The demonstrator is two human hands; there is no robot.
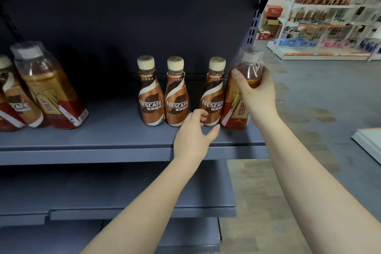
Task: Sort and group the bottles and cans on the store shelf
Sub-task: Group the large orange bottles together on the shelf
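At the shelf's [123,140] right end, right hand [255,97] grips the tea bottle [235,107] by its shoulder, beside three coffee bottles [212,97]. Left hand [193,130] reaches, fingers loose, holding nothing. Best lift straight up, sparing the neighbour.

The right hand [254,93] grips a red-labelled bottle [239,97] beside three Nescafe bottles [175,93] on the shelf [103,136].

Three cream-capped Nescafé bottles [175,93] stand upright mid-shelf, a taller red-and-gold tea bottle [237,107] touching the rightmost, more bottles [41,88] far left.
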